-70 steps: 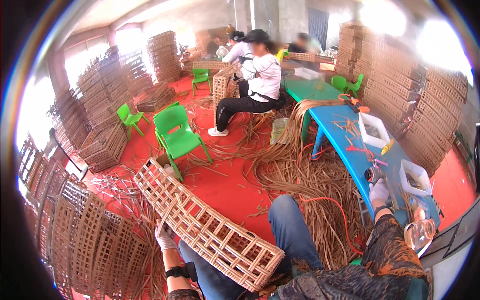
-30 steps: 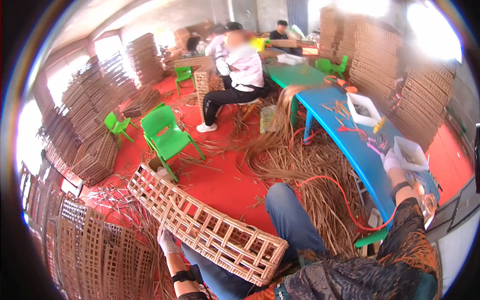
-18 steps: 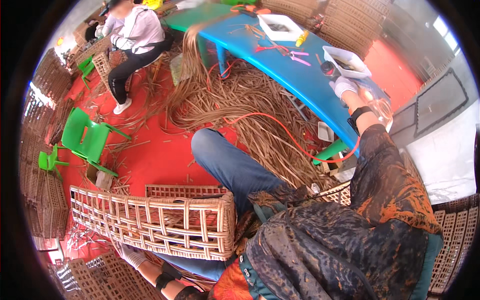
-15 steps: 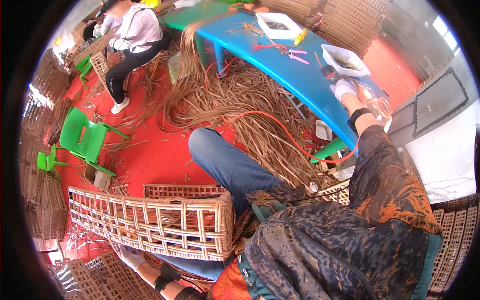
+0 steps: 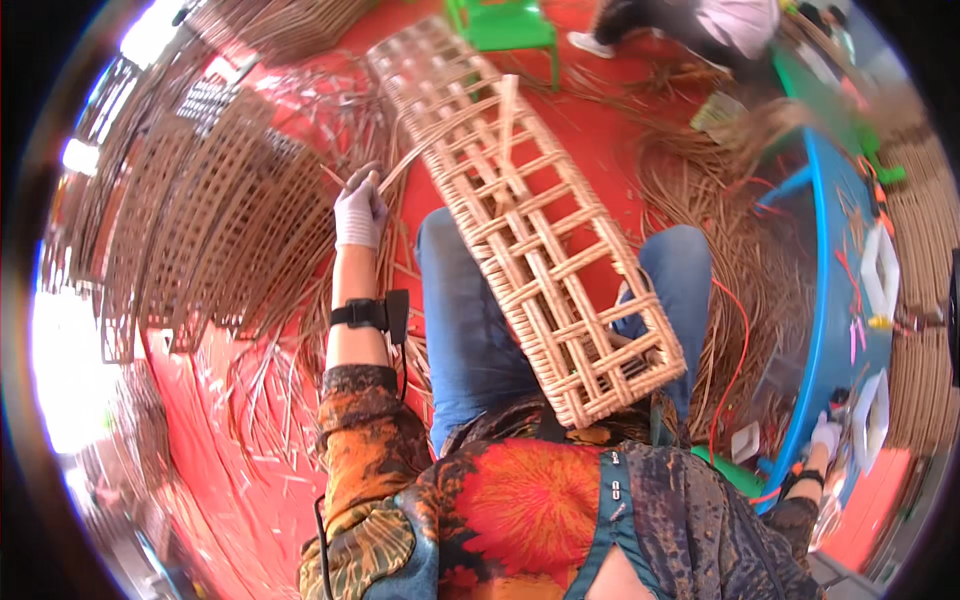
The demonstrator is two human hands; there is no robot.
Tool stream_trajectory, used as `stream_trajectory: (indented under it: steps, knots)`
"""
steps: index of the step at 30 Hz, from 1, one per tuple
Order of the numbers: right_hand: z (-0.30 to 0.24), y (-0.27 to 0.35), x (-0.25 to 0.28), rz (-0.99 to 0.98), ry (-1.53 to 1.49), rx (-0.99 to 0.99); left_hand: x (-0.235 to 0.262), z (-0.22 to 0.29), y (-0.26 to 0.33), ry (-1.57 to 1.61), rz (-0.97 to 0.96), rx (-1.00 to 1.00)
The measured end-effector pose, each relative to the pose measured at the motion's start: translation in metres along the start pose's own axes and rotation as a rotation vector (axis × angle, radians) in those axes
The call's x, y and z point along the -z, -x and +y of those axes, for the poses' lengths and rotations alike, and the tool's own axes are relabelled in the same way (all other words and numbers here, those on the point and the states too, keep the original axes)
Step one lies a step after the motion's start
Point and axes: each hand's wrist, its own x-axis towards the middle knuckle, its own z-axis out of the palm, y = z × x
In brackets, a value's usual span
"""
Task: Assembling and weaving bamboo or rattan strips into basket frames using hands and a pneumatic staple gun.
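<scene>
A long, box-shaped wicker frame (image 5: 545,260) with an open lattice lies slanting across my lap, its far end up to the left. My left hand (image 5: 361,208), in a white glove with bare fingertips, is closed on a thin cane strip (image 5: 400,168) beside the frame's left side; the strip runs over to the weave. A paler strip end (image 5: 509,115) sticks up from the lattice. Far to the right, my gloved right hand (image 5: 826,436) is at the blue table (image 5: 822,300), next to a white tray (image 5: 872,420). A small dark thing touches its fingers, which are too small to read.
Wicker panels (image 5: 220,215) stand stacked at left. Loose cane strips (image 5: 735,270) cover the floor between my knee and the table, with an orange hose (image 5: 742,330) across them. A green chair (image 5: 505,28) stands ahead. A person (image 5: 735,25) sits at the upper right.
My view has swung left. The frame now shows its lattice across my lap, and my left hand has come up from under it to the strip. My right hand stays by the table's tray.
</scene>
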Motion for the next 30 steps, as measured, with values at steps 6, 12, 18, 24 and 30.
stream_trajectory:
  steps: [6, 12, 18, 24, 30]
  knots:
    - [-0.014, 0.023, 0.021, -0.081, -0.007, -0.074, 0.074, 0.011, -0.018, 0.223, 0.366, 0.091]
    - [-0.039, 0.068, 0.058, -0.074, -0.182, -0.262, 0.142, -0.017, -0.034, 0.001, 0.712, -0.148]
    - [-0.043, 0.068, 0.064, -0.162, -0.229, -0.391, 0.153, -0.055, -0.054, 0.073, 0.715, -0.077]
    - [-0.041, 0.062, 0.059, -0.2, -0.258, -0.406, 0.09, -0.048, -0.035, 0.001, 0.401, -0.033]
    - [-0.041, 0.058, 0.052, -0.156, -0.219, -0.38, 0.028, -0.019, -0.002, -0.07, 0.156, -0.065]
